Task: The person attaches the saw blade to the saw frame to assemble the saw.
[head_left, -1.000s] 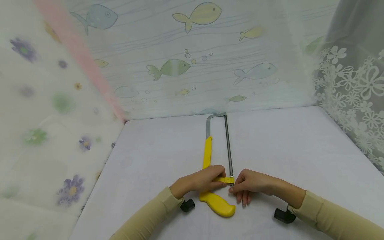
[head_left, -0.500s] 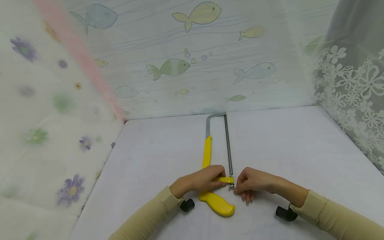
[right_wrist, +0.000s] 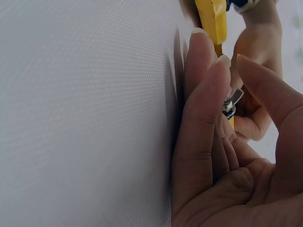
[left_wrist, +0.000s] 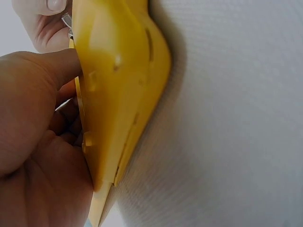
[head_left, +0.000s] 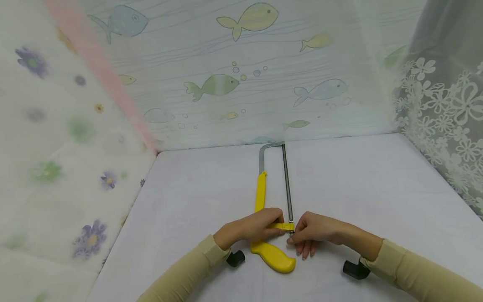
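A: Where do we have the hacksaw (head_left: 260,193)?

B: On its side on the table (head_left: 188,201), handle (head_left: 277,258) towards us, blade (head_left: 287,184) running away to the right of the frame (head_left: 261,161). We would guess it lies so for the table to bear its weight and to bring the blade's near end within easy reach.

A: And our left hand (head_left: 262,222)?

B: Its fingers are curled round the frame by the yellow crosspiece (head_left: 286,226), gripping it, probably to stop the hacksaw turning under any twist at that end.

A: What of our right hand (head_left: 315,230)?

B: Its fingers are bent at the wing nut (right_wrist: 238,97), just past the crosspiece. From the right wrist we see a gap between thumb and fingertip, the nut showing beyond, so we cannot tell whether they pinch it.
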`<state>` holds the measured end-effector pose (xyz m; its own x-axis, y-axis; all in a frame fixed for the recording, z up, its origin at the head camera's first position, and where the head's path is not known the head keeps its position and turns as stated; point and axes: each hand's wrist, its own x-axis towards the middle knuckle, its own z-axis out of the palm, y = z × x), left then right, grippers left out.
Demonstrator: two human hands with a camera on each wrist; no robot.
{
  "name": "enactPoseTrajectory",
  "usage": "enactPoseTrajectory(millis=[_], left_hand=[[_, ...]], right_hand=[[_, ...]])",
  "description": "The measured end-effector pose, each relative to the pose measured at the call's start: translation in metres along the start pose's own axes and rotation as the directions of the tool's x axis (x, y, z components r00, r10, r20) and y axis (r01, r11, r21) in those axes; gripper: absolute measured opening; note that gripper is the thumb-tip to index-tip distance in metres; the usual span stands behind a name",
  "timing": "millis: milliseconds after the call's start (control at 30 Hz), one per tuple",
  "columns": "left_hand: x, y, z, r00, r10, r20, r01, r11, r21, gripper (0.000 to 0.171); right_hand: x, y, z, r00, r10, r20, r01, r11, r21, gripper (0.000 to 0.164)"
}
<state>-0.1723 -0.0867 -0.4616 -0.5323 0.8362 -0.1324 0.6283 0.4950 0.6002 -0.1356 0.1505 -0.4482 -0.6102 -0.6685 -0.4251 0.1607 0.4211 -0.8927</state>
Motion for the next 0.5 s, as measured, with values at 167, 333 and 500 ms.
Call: enactPoseTrajectory(millis=[167, 333, 500], left_hand=[[0.0005, 0.0001, -0.0007, 1.000, 0.001, 0.001, -0.001, 1.000, 0.007, 0.013], [0.0003, 0.0011, -0.0012, 1.000, -0.005, 0.001, 0.005, 1.000, 0.004, 0.013], [-0.0001, 0.0013, -0.0006, 1.000, -0.003, -0.005, 0.003, 1.000, 0.007, 0.013]], right_hand=[[0.0008, -0.0009, 0.0009, 1.000, 0.024, -0.018, -0.024, 1.000, 0.005, 0.034], [0.0007, -0.0025, 0.0014, 0.999, 0.035, -0.025, -0.035, 0.999, 0.009, 0.034], [-0.0016, -0.0021, 0.0003, 0.999, 0.029, -0.012, -0.029, 1.000, 0.005, 0.033]])
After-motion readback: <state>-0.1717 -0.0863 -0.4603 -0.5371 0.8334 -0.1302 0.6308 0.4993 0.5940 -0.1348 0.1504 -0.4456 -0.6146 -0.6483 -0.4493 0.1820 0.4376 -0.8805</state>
